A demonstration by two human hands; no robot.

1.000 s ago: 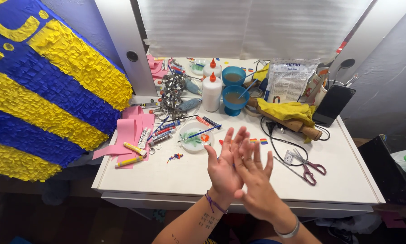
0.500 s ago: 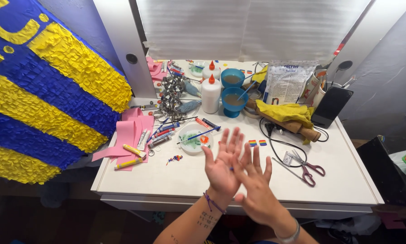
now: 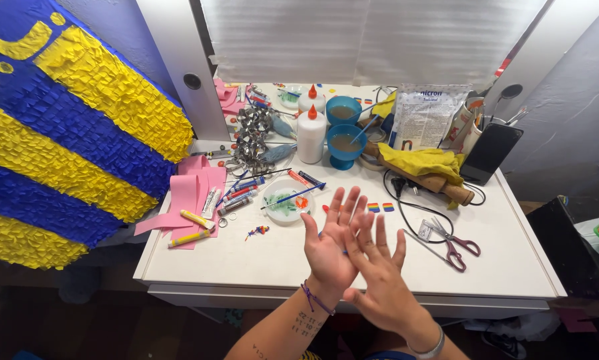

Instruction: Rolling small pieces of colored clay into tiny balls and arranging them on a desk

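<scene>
My two hands are held together above the front of the white table point(image 3: 246, 263), rubbing against each other. My left hand point(image 3: 329, 240) shows its palm, fingers spread and pointing away, with a purple cord at the wrist. My right hand point(image 3: 377, 275) lies across it, back up, fingers apart, a silver bracelet on the wrist. Neither hand holds anything. Just beyond the fingertips sit a small clear dish point(image 3: 285, 202) with a thin blue brush across it and tiny rainbow stickers point(image 3: 379, 207).
A large blue and yellow fringed piñata point(image 3: 59, 140) fills the left. On the table lie pink paper point(image 3: 186, 197), markers, a white glue bottle point(image 3: 311, 133), a blue cup point(image 3: 346, 145), yellow cloth point(image 3: 423, 160), scissors point(image 3: 454, 243), a black phone point(image 3: 489, 152) and a cable.
My hands have slid against each other; the right hand has shifted a little lower and to the right over the left palm. The table things have not moved.
</scene>
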